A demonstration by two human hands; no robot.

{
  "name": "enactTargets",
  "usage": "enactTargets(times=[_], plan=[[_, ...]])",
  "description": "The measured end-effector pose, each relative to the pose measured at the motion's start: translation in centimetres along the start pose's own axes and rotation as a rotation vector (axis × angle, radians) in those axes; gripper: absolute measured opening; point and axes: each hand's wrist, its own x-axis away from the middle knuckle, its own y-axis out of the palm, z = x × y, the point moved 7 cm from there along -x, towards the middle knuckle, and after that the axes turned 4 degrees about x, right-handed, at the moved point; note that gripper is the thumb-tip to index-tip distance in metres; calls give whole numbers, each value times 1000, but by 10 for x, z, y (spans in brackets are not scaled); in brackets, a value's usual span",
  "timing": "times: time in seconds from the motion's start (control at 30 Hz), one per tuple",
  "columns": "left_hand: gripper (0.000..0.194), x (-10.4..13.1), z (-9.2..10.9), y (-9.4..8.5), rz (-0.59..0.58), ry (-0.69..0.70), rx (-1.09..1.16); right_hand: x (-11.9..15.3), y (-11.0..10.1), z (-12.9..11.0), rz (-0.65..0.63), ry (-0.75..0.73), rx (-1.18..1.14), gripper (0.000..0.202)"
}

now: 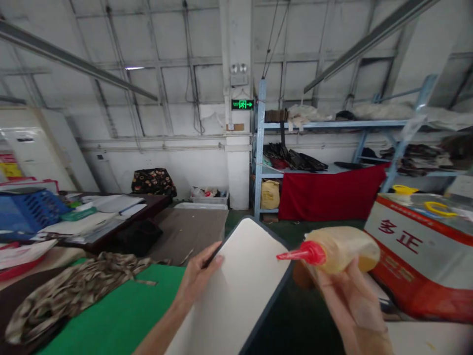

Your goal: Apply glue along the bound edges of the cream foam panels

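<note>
At lower centre, the left hand's point(201, 276) fingers clamp one dark-edged white panel point(244, 276), while the right hand's point(354, 291) fingers, at lower right, grip one red-nozzled bottle point(342, 248).

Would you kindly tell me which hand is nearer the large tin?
Right. The right hand, holding the bottle, is just left of the tin; the left hand is farther left, gripping the pale panel.

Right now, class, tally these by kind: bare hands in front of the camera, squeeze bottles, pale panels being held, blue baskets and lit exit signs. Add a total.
Left hand and right hand: 2
Squeeze bottle: 1
Pale panel: 1
Blue basket: 1
Exit sign: 1
Total: 6
</note>
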Motion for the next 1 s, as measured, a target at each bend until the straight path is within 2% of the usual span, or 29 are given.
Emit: enactTargets(times=[0.1, 0.17, 0.3, 0.4, 0.6, 0.77, 0.87, 1.0], plan=[[47, -1, 12, -55, -230, 10, -218, -7, 33, -2, -109, -65, 56, 41], [42, 5, 24, -81, -388, 22, -311, -10, 57, 6, -199, -48, 96, 45], [38, 22, 46, -114, -647, -13, -332, 3, 103, 39, -384, 31, 185, 46], [38, 33, 58, -129, -757, -76, -295, 18, 126, 62, -481, 77, 244, 49], [38, 46, 76, -147, -819, -72, -396, 24, 143, 83, -612, 104, 281, 48], [37, 49, 83, -152, -784, -80, -413, 22, 156, 87, -679, 109, 274, 46], [38, 47, 83, -153, -748, -62, -419, 22, 157, 82, -667, 108, 275, 44], [39, 46, 79, -154, -715, -56, -418, 19, 147, 76, -628, 81, 287, 40]])
